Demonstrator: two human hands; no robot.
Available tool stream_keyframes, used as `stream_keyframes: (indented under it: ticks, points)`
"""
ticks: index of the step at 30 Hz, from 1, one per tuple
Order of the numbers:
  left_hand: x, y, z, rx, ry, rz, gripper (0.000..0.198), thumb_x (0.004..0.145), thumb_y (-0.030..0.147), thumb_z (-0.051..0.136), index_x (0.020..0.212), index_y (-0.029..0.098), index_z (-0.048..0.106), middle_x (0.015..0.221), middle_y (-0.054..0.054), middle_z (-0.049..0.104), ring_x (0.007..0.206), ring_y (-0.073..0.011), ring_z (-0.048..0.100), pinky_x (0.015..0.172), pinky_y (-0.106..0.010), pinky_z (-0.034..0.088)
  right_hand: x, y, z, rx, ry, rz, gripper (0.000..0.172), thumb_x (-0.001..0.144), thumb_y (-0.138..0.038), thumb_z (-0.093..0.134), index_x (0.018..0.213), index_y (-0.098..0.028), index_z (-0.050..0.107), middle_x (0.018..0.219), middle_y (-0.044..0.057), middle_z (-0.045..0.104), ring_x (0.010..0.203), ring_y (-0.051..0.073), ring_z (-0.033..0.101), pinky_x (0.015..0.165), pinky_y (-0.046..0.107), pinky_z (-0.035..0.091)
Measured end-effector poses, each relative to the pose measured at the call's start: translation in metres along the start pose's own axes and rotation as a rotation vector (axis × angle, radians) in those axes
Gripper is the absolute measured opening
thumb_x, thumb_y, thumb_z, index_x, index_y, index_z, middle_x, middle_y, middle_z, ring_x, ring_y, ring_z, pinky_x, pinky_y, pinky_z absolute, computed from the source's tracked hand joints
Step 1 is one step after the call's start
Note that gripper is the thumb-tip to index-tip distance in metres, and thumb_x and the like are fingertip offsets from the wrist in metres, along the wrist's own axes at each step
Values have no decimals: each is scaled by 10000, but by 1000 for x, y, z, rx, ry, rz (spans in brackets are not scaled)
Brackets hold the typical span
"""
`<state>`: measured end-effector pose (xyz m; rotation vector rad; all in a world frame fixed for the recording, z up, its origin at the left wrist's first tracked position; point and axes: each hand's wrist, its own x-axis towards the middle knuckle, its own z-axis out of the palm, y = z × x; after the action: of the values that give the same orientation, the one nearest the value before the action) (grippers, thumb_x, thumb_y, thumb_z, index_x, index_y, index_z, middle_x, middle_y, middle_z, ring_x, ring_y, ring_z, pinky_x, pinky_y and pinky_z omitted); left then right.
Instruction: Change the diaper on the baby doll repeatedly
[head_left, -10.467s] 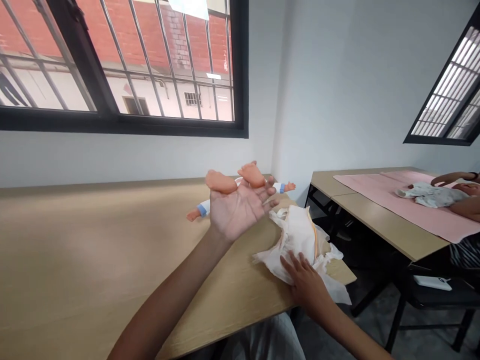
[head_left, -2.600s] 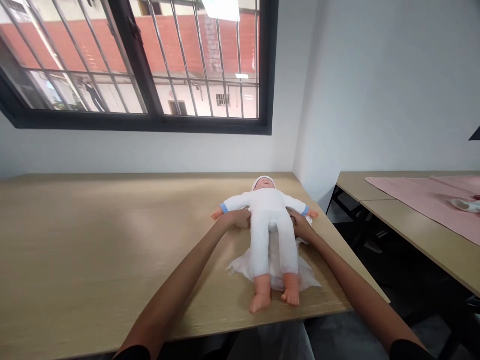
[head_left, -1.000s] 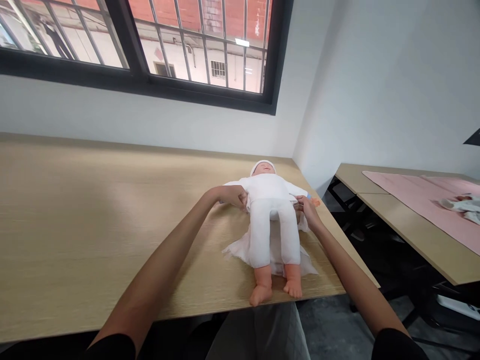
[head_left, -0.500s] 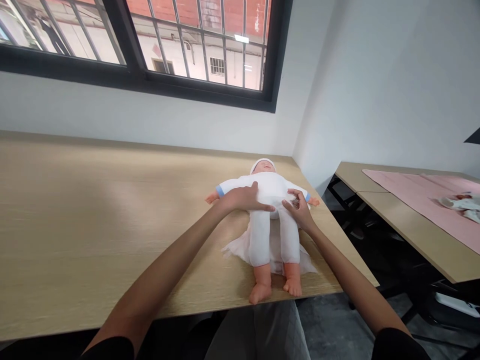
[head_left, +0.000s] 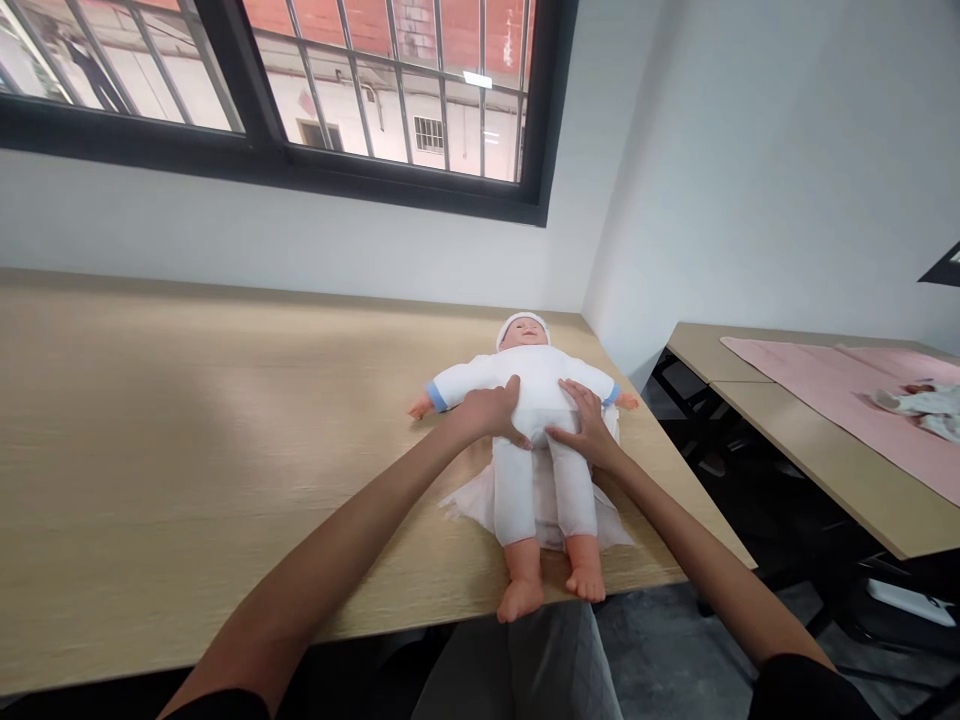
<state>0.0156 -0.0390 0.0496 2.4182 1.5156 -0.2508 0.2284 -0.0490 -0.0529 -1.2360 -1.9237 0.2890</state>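
Near the right front corner of the tabletop [head_left: 225, 450], left hand [head_left: 491, 412] and right hand [head_left: 583, 425] lie flat, fingers spread, grasping nothing, on the doll [head_left: 538, 378], which lies on a white diaper [head_left: 469, 497].

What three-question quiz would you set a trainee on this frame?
1. True or false: the doll lies face down on the table.
2. What lies under the doll's legs? A, a blue towel; B, a white cloth; C, a book.
3. Where do the left hand and the right hand rest?

Key
1. False: it lies face up, feet at the near edge.
2. B.
3. Both lie on the doll's waist, the left hand on the left side and the right hand on the right.
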Motion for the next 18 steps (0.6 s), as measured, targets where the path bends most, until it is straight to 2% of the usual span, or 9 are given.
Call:
stream_keyframes:
  ticks: [4,12,15,18]
  points:
    - [2,0,3,19,11,10,1161,619,602,709,1464,91,98,1193,-231,622,1052,-338,610,749,-307,444,-2,1,1,2,16,-18,758,751,-534,661,1404,-265,386,1423,108,386,1335,308,324,1116,510,256]
    - [-3,-5,-4,-81,15,44,1148,648,634,665,1484,113,75,1221,-204,612,1068,-332,591,782,-310,432,-2,-5,-8,54,75,40,717,761,-574,636,1357,-236,428,1367,109,441,1318,289,345,1128,484,261]
    - [-14,1,-9,-46,70,36,964,712,616,630,1433,114,235,1221,-197,593,1034,-328,593,773,-325,435,-1,-17,-16,64,91,31,630,805,-585,570,1317,-231,465,1354,107,456,1309,283,360,1125,484,266]
    - [-29,14,-12,120,236,77,652,782,509,628,1282,133,444,1222,-184,563,1068,-330,559,788,-344,434,-11,-39,-29,70,175,-26,480,854,-537,529,1229,-237,521,1290,95,514,1268,268,415,1105,474,303]
